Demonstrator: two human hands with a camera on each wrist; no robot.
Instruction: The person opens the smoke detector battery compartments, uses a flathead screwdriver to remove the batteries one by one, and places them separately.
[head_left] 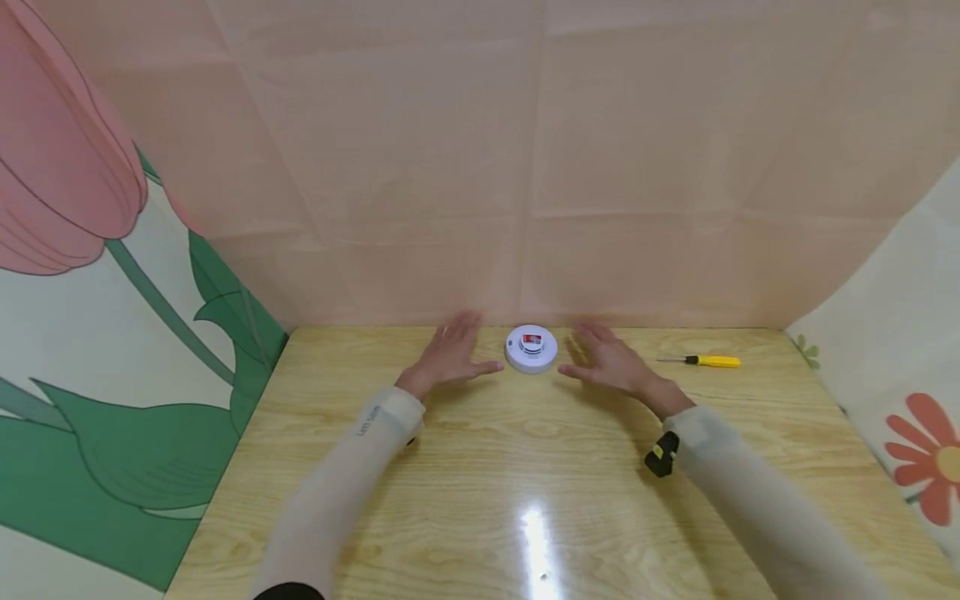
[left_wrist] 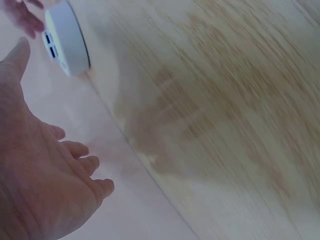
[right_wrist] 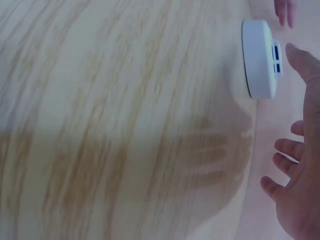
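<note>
A round white smoke detector [head_left: 531, 349] with a red label on its raised centre lies on the wooden table near the back edge. My left hand [head_left: 452, 354] is just left of it, fingers spread and thumb toward it, holding nothing. On the other side my right hand [head_left: 608, 362] mirrors this, its thumb tip close to the detector's right edge. Both wrist views show the detector's side [left_wrist: 75, 40] with dark slots in its raised part, and bare palms with relaxed fingers. Gaps show between the thumbs and the detector in the head view.
A screwdriver [head_left: 714, 361] with a yellow handle lies right of my right hand, its tip pointing left. A plain pinkish cloth [head_left: 420, 167] rises behind the table's back edge. Flower-printed sheets [head_left: 135, 450] stand along both sides of the wooden table [head_left: 465, 517].
</note>
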